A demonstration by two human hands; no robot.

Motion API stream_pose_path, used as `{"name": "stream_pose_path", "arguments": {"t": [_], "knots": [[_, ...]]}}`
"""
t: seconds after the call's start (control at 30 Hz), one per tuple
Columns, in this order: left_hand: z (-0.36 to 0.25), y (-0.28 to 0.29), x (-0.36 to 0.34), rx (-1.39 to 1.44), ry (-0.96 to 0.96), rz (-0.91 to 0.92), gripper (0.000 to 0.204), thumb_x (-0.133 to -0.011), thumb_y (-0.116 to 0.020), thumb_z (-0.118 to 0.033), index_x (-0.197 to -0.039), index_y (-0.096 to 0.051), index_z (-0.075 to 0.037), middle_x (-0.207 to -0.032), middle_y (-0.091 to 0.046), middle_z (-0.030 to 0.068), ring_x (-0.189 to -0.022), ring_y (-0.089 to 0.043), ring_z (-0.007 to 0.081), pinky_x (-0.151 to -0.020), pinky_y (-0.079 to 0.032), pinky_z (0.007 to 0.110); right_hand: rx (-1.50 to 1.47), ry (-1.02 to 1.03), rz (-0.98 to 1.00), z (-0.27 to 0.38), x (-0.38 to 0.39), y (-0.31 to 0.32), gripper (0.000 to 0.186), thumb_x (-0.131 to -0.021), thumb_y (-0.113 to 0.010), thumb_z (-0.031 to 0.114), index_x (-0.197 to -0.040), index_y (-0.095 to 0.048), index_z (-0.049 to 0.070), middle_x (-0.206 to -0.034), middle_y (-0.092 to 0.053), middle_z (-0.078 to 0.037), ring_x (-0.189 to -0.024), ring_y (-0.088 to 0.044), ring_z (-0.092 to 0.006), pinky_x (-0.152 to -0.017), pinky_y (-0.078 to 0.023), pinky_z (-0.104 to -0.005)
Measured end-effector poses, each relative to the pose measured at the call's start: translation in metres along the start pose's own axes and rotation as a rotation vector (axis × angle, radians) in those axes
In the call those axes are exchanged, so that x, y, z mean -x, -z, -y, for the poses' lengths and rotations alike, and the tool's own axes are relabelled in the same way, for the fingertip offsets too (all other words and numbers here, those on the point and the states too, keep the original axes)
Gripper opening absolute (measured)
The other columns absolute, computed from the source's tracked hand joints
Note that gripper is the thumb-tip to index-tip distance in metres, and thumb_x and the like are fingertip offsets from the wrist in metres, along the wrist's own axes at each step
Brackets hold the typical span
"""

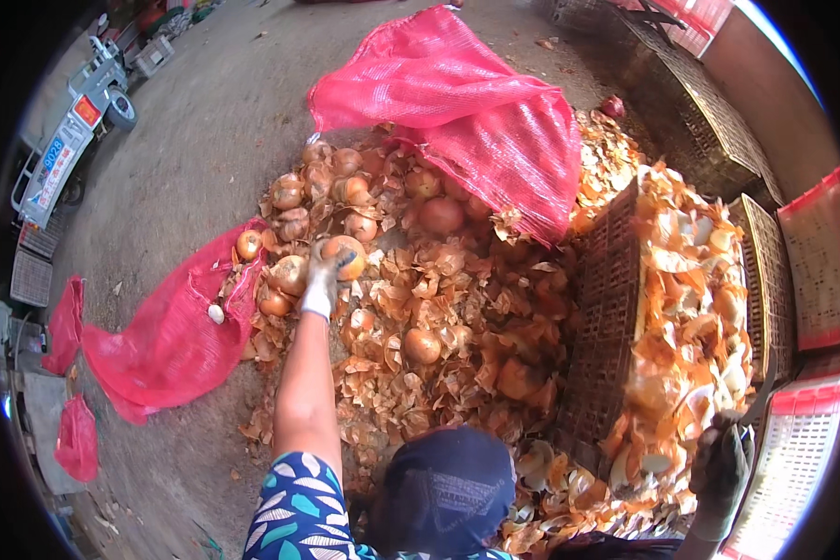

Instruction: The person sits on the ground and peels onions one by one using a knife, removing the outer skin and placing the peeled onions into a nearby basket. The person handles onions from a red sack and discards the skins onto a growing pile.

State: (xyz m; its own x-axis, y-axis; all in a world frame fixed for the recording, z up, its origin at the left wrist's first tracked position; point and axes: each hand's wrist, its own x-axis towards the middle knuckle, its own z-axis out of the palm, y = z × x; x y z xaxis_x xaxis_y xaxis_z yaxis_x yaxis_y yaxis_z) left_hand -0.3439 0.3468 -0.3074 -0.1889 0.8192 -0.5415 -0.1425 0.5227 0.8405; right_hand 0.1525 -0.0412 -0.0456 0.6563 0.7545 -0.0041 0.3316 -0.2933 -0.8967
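My left hand (323,276), in a pale glove with dark fingers, grips a large onion (348,254) over a heap of onions (353,191) and papery skins (411,383). At the lower right, my gloved right hand (723,467) has curled fingers beside a crate piled with skins and onions (681,308); a thin, dark, blade-like object rises near it, too unclear to identify. Dark blue rounded fabric (443,485) fills the bottom middle.
Red mesh sacks (476,121) lie over the heap's far side and at left (159,355). Stacked plastic crates (803,261) line the right. A small wheeled vehicle (75,140) stands at upper left on the concrete floor (215,112).
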Motion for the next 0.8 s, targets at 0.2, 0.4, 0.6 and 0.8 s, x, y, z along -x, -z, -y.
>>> {"name": "stream_pose_path", "arguments": {"t": [0.2,0.4,0.6,0.8], "knots": [[0.004,-0.03,0.13,0.701,-0.193,0.567,0.077,-0.081,-0.07,-0.049,-0.142,-0.038,-0.013,-0.139,-0.046,0.0158,-0.127,-0.047,0.0327,-0.099,-0.05,0.051,-0.211,-0.17,0.171,0.086,0.058,-0.023,0.022,-0.094,-0.046,0.006,-0.113,-0.056,0.001,-0.066,-0.05,-0.001,-0.055,-0.047,-0.006,-0.049,-0.04,-0.0209],[-0.057,-0.089,0.276,0.878,0.232,1.269,0.074,-0.087,-0.056,-0.06,-0.138,-0.042,-0.009,-0.134,-0.05,0.0199,-0.117,-0.055,0.0405,-0.081,-0.055,0.064,-0.129,-0.029,0.476,0.102,0.118,-0.017,0.017,-0.093,-0.062,0.012,-0.106,-0.061,0.002,-0.072,-0.055,0.003,-0.059,-0.046,-0.0024,-0.052,-0.038,-0.0187],[-0.092,-0.127,0.397,0.466,-0.179,1.245,0.077,-0.086,-0.059,-0.057,-0.141,-0.041,-0.006,-0.133,-0.052,0.0176,-0.115,-0.058,0.0369,-0.082,-0.056,0.06,-0.068,0.311,0.396,0.113,0.145,0.001,0.014,-0.092,-0.063,0.012,-0.095,-0.061,-0.002,-0.075,-0.062,-0.004,-0.07,-0.055,-0.0077,-0.062,-0.046,-0.0253],[-0.081,-0.157,0.477,0.391,-0.169,1.168,0.067,-0.086,-0.065,-0.049,-0.13,-0.05,-0.001,-0.119,-0.06,0.0169,-0.106,-0.063,0.0306,-0.09,-0.056,0.045,0.101,0.445,0.225,0.096,0.164,0.037,0.016,-0.089,-0.068,0.015,-0.095,-0.06,0.002,-0.068,-0.059,-0.01,-0.062,-0.057,-0.0173,-0.06,-0.046,-0.0314]]}}
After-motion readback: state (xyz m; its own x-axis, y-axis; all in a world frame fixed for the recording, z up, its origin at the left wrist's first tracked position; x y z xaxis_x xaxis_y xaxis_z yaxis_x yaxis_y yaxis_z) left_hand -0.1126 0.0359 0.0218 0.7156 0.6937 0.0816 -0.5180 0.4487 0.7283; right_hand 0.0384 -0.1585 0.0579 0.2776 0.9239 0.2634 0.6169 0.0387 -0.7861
